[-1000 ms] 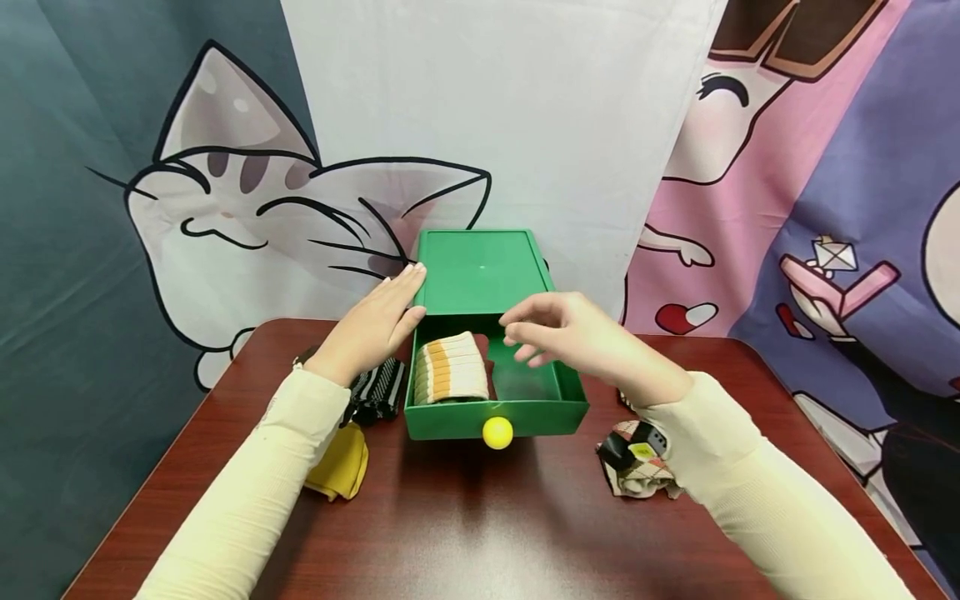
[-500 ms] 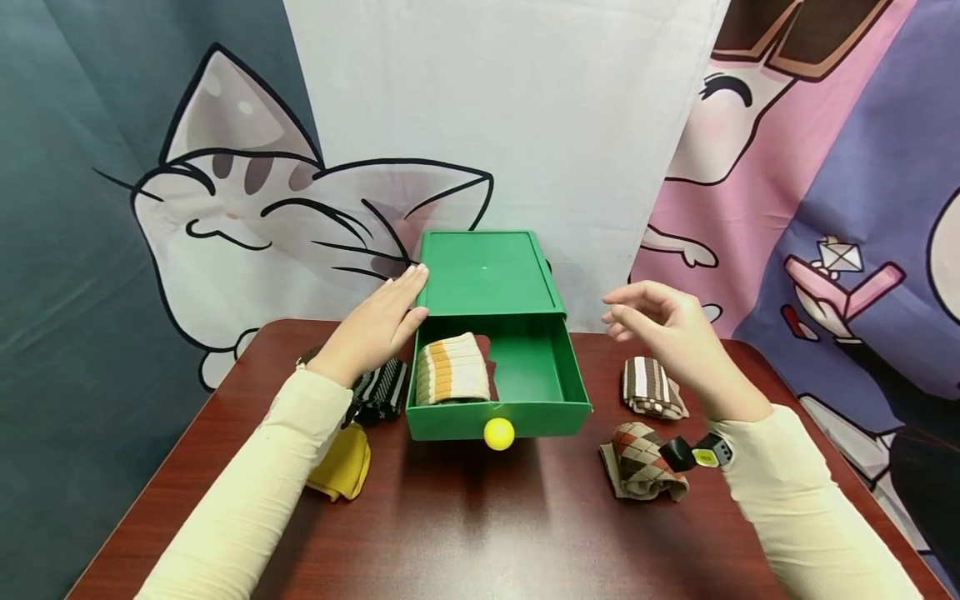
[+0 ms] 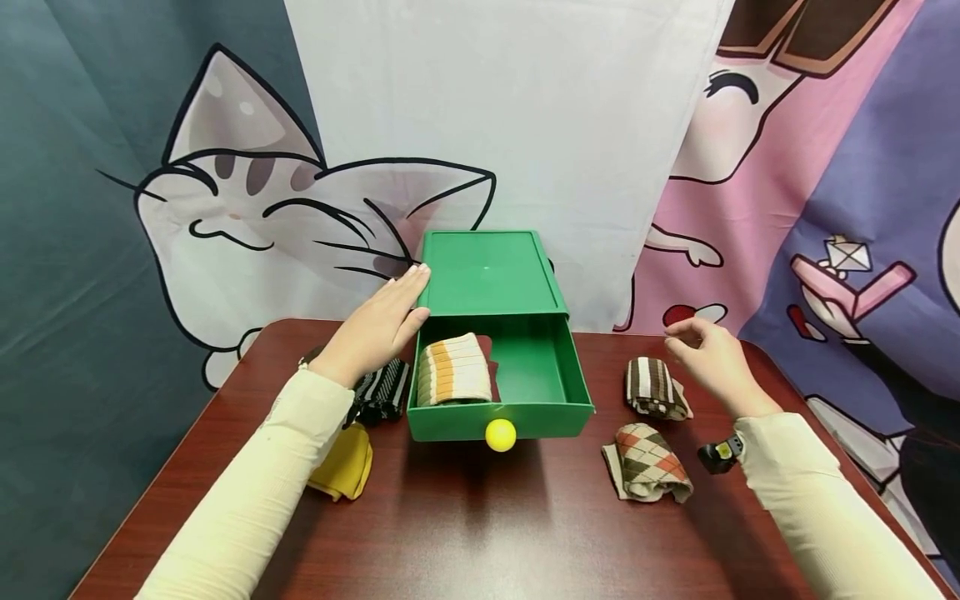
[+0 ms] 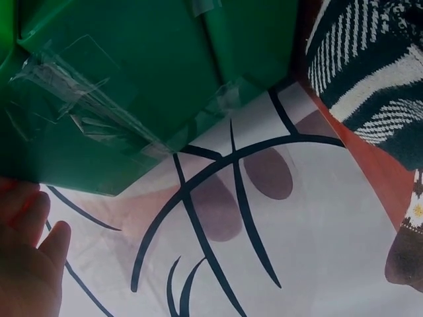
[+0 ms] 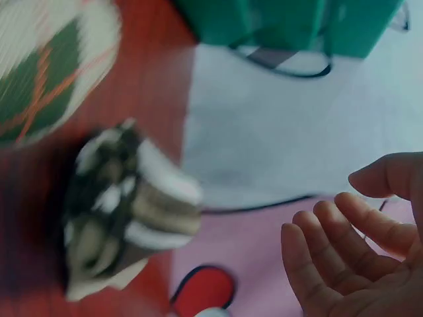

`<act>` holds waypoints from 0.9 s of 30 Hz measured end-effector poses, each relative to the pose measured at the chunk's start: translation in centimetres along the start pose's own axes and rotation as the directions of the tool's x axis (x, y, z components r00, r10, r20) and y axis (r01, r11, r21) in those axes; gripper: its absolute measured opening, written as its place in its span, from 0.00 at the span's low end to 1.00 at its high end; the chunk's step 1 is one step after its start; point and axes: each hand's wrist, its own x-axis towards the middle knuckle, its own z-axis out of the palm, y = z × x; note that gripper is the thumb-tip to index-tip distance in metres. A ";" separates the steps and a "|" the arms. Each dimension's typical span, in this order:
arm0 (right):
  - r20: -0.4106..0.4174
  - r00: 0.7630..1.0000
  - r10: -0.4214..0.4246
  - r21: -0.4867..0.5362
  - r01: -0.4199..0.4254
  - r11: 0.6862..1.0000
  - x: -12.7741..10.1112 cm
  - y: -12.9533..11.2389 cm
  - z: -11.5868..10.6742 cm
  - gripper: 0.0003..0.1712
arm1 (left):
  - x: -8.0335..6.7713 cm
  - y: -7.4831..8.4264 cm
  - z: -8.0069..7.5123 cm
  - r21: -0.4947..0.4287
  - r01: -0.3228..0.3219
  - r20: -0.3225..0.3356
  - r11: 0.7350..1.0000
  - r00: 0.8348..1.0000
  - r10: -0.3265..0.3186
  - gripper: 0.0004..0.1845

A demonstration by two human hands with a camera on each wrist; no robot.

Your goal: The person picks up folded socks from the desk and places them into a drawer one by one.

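Note:
A green drawer box (image 3: pixel 487 275) stands at the table's back, its drawer (image 3: pixel 501 408) pulled out, with a yellow knob (image 3: pixel 500 434). A folded cream-and-orange striped sock (image 3: pixel 453 370) lies in the drawer's left half. My left hand (image 3: pixel 378 327) rests flat against the box's left side, fingers straight. My right hand (image 3: pixel 712 357) hovers empty, fingers loosely curled, just right of a brown-and-white striped sock (image 3: pixel 655 387) (image 5: pixel 125 211). An argyle sock (image 3: pixel 645 462) lies nearer me.
A black-and-white striped sock (image 3: pixel 381 390) (image 4: pixel 370 72) and a yellow sock (image 3: pixel 341 464) lie left of the drawer. The dark red table (image 3: pixel 480 533) ends near the right hand. A cartoon cloth backdrop (image 3: pixel 225 208) hangs behind.
My right hand left the drawer, swung right and came down beside the brown striped sock. The left hand stayed on the box.

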 end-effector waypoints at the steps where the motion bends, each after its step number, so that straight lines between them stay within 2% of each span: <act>1: 0.015 1.000 0.016 -0.009 -0.016 1.000 0.0 0.6 0.1 0.17 | 0.0 0.0 0.0 0.003 0.002 0.003 1.000 1.000 -0.002 0.32; 4: 0.099 0.993 0.067 0.001 -0.068 0.998 0.2 2.2 0.4 0.22 | 0.0 -0.1 -0.1 0.010 0.006 0.013 1.000 1.000 -0.007 0.32; 7: 0.186 0.976 0.116 0.011 -0.120 0.993 0.3 3.4 0.8 0.28 | 0.0 -0.1 -0.1 0.013 0.008 0.017 1.000 1.000 -0.008 0.33; 12: 0.274 0.944 0.182 -0.029 -0.181 0.983 0.1 5.0 1.5 0.34 | 0.1 -0.1 0.0 0.010 0.002 0.015 1.000 1.000 -0.002 0.32; 15: 0.324 0.916 0.235 -0.012 -0.244 0.970 0.1 5.7 1.9 0.38 | 0.1 -0.1 0.0 0.009 0.000 0.011 1.000 1.000 0.000 0.32; 18: 0.358 0.891 0.278 0.021 -0.305 0.952 0.1 6.2 2.2 0.40 | 0.1 -0.1 0.0 0.010 0.001 0.008 1.000 1.000 -0.001 0.32; 27: 0.400 0.854 0.332 0.028 -0.374 0.927 0.1 6.7 2.8 0.45 | 0.0 0.0 0.0 0.014 0.000 0.003 1.000 1.000 0.000 0.32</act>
